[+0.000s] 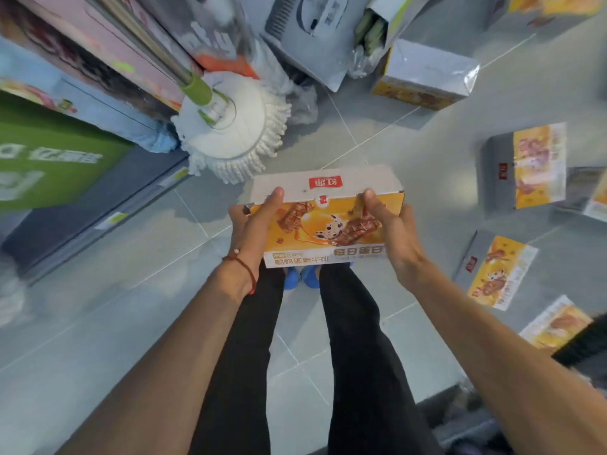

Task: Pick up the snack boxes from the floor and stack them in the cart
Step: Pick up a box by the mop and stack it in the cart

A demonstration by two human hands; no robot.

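I hold one yellow-and-white snack box (pixel 325 221) level in front of me, above my legs. My left hand (pixel 253 221) grips its left end, thumb on the top face. My right hand (pixel 391 231) grips its right end, thumb lying across the printed picture. Several more boxes of the same kind lie on the grey tile floor to the right, among them one (pixel 525 169) upright on its side, one (pixel 496 270) nearer to me and one (pixel 555 326) by the right edge. Another such box (pixel 427 77) lies farther back. No cart is clearly in view.
A white round mop head (pixel 233 126) with a green-collared handle rests on the floor just beyond the held box. Shelving with a green carton (pixel 49 159) and other packages fills the left. A grey appliance (pixel 312 24) and bags stand at the back.
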